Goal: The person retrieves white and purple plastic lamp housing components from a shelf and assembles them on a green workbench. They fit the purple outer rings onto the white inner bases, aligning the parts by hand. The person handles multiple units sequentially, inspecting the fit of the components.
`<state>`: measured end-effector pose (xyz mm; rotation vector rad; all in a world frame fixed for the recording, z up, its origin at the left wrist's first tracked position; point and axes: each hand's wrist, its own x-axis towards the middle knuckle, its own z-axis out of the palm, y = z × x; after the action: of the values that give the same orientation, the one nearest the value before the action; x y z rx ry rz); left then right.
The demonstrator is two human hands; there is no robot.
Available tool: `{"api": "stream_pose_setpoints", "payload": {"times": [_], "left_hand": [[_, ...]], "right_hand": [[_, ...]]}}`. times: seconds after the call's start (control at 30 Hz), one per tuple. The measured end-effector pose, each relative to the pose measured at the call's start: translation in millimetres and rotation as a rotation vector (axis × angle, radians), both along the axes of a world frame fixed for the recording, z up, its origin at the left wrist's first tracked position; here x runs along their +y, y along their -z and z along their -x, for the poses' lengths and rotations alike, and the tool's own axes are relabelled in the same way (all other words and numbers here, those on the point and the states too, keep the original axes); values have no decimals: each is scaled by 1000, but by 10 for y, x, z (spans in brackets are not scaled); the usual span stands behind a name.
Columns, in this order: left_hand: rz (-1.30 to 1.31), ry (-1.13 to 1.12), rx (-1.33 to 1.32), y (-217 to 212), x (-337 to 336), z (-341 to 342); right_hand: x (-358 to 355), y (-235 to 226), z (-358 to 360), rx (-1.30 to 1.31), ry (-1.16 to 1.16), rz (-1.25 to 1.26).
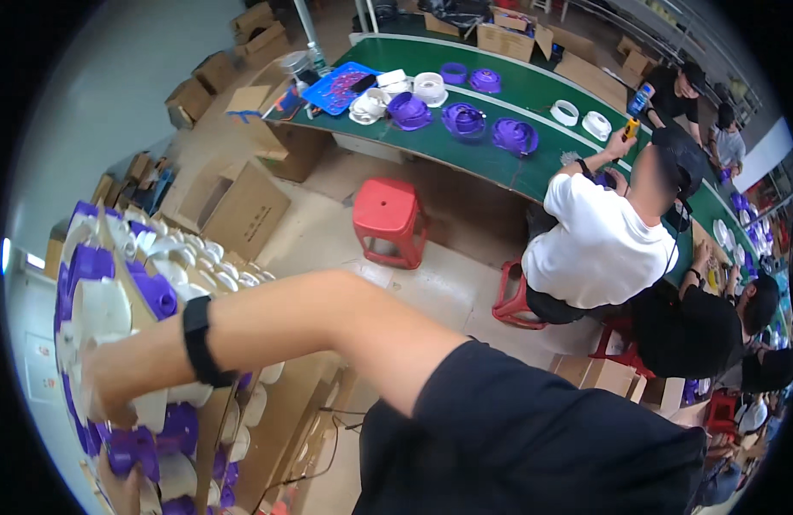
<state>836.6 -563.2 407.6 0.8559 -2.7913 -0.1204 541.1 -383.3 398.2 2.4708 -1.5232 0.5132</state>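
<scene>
My right arm, with a black wristband (206, 342), stretches across to a rack packed with purple and white plastic parts at the far left. My right hand (113, 382) is smeared and partly lost near the picture's rim, in among white parts; its fingers point down and I cannot tell whether they grip anything. Below it, my left hand (121, 491) shows only in part, its fingers closed around a purple plastic part (132, 452) with a rounded, hollow shape. A white rounded part (103, 311) sits on the rack just above my right hand.
A red stool (388, 221) stands between the rack and a long green worktable (362, 154) bearing purple and white housings and a blue tray (340, 90). A person in white (598, 240) sits there with a yellow tool; others work farther right. Cardboard boxes (246, 210) stand behind the rack.
</scene>
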Motion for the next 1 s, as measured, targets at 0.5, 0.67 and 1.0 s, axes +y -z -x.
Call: {"api": "stream_pose_setpoints", "payload": {"times": [0.5,0.67,1.0], "left_hand": [[286,-87,496,225,2542,1020],[275,-152,647,230,2568,992],[466,177,591,216,2611,1288]], "right_hand": [[726,422,-375,131,-127,200],[948,750,-488,168,-169,291],[300,1173,-375,-131,-348,576]]}}
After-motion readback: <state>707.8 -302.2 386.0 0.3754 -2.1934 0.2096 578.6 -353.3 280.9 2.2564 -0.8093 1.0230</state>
